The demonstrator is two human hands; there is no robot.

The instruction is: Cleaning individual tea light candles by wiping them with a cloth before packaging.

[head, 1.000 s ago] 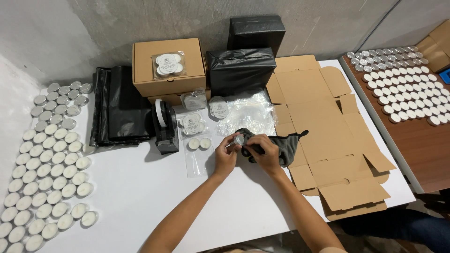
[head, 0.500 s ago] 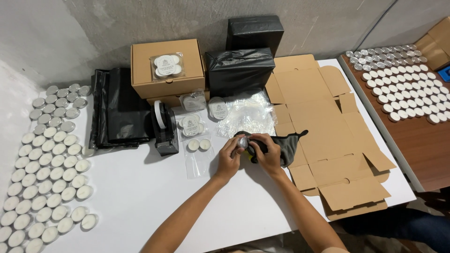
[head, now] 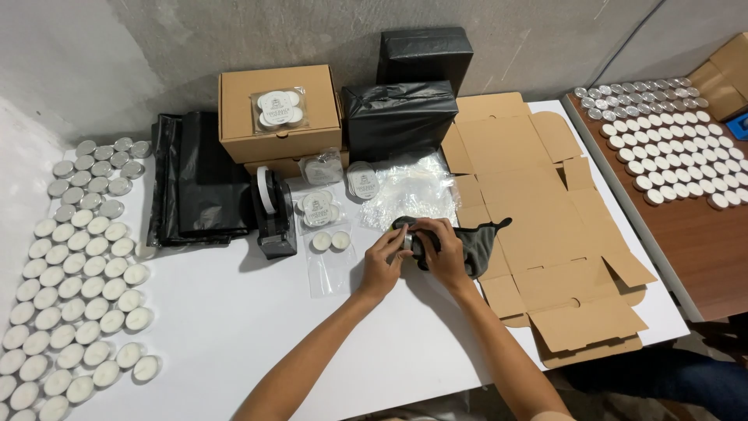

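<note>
Little changed over the last second. Both hands still meet at the same spot, right of the tape dispenser (head: 274,214) and a little nearer the body. No reach, no set-down.

Left hand (head: 382,263) curled, fingertips pinched on a small tealight (head: 408,242) in its metal cup, lifted just off the white worktop (head: 234,327). Right hand (head: 448,257) closed over a dark grey cloth (head: 479,243), folding its near edge against the cup. Cannot tell how much of the cup is wrapped, with the fingers hiding most of it. Compared with the earlier frames, cloth drawn slightly closer round the cup and the hands turned a touch; otherwise the same hold. Judged from that: handling of this one candle in the cloth goes on, not finished with.

Just right of the tape dispenser, between it and the hands: two loose tealights (head: 331,240) on a clear bag. Far right of it, beyond the cloth: flat cardboard blank (head: 538,218). Behind it: brown box (head: 279,113). Left of it: black bags (head: 195,183), then rows of tealights (head: 78,288). All as before.
</note>
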